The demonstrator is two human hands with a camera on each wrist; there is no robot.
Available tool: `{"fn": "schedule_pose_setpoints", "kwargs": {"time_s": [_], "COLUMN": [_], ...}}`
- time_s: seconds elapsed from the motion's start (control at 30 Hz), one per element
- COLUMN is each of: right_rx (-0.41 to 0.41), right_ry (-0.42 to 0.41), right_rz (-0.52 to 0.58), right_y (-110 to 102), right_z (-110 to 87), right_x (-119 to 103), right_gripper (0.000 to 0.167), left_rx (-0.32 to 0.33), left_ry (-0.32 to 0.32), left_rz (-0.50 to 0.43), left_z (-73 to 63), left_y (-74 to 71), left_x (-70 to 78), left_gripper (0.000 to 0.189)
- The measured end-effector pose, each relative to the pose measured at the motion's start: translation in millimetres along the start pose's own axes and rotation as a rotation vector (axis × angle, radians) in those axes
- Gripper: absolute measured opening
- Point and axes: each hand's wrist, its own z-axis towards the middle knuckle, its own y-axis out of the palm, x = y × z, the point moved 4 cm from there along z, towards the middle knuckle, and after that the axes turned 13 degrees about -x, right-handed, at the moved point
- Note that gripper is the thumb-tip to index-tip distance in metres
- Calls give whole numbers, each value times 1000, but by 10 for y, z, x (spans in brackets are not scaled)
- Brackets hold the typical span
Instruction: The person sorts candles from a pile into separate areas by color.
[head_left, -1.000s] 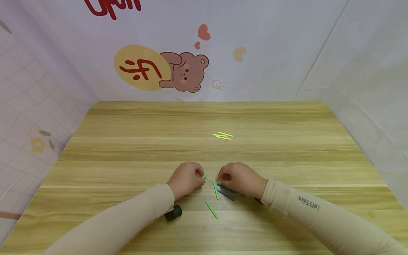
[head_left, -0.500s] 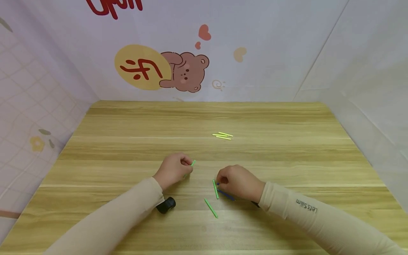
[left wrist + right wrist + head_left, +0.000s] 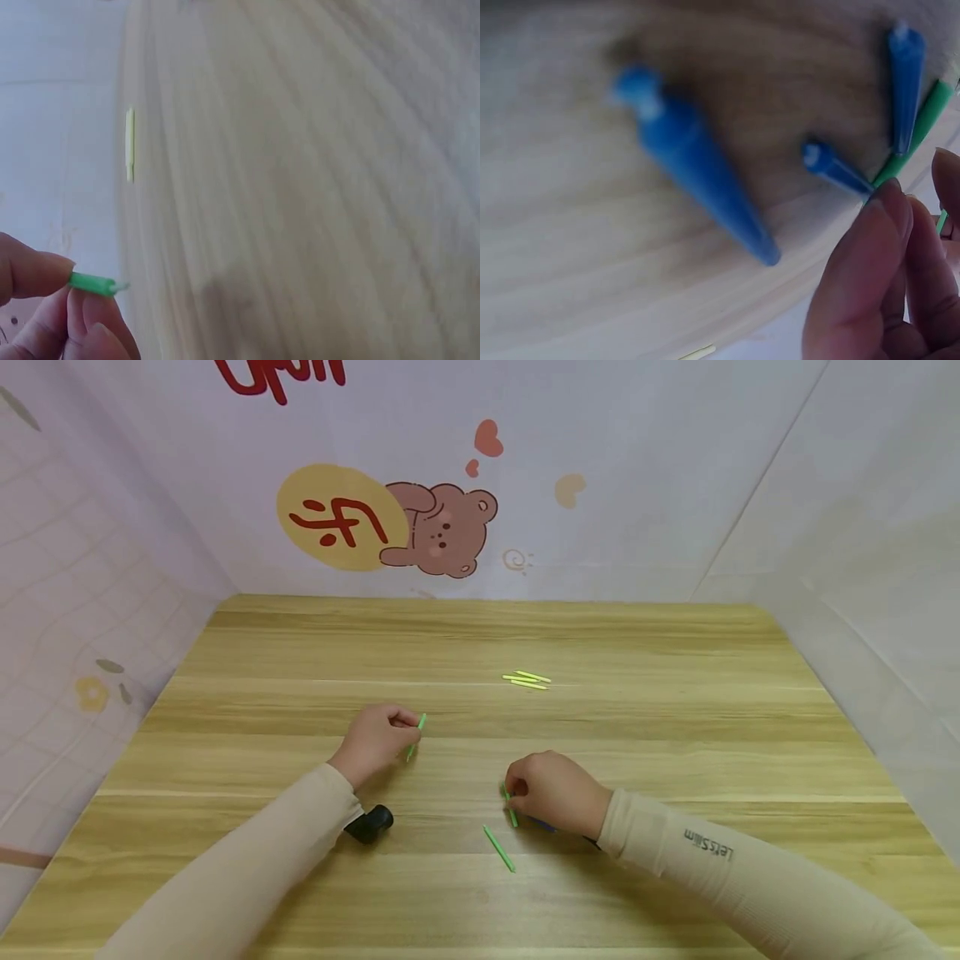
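Thumb and fingertips of my left hand (image 3: 378,743) pinch a thin green candle (image 3: 91,283), its pale wick showing in the left wrist view. My right hand (image 3: 562,785) is low over the table, fingers bent, beside a second green candle (image 3: 513,814). In the right wrist view its fingertips are right at that green candle (image 3: 930,109) and the end of a small blue candle (image 3: 836,170); I cannot tell whether they pinch either. Two more blue candles (image 3: 697,169) lie nearby. A third green candle (image 3: 499,849) lies nearer the front.
A small group of yellow candles (image 3: 527,680) lies farther back on the wooden table (image 3: 675,693). A printed cloth wall (image 3: 630,543) rises behind the table, with more cloth at both sides. A black wrist camera (image 3: 369,823) hangs beneath my left wrist.
My left hand has moved left and farther back, carrying its green candle away from the others. My right hand has shifted slightly left, covering more of the blue candles and part of a green one.
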Motion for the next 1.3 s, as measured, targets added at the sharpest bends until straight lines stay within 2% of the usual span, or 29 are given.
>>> {"fn": "schedule_pose_setpoints", "kwargs": {"time_s": [0.17, 0.43, 0.6, 0.9, 1.13, 1.3], "right_rx": [0, 15, 22, 13, 6, -4], "right_ry": [28, 50, 51, 49, 37, 45], "right_rz": [-22, -73, -96, -95, -90, -72], "right_y": [16, 39, 47, 53, 66, 72], "right_z": [27, 66, 82, 105, 141, 145], "right_x": [-3, -6, -31, -77, -88, -88], "right_gripper": [9, 13, 16, 19, 16, 11], "left_rx": [24, 54, 52, -20, -72, -86], "left_ry": [-19, -36, -33, -26, -71, -90], "left_rz": [1, -65, -46, -18, -39, -33], "left_z": [21, 65, 88, 122, 179, 234], "left_y": [-129, -320, -443, -604, -671, -700], "left_x": [-56, -168, -218, -298, -389, -422], "left_gripper": [20, 24, 25, 26, 28, 28]}}
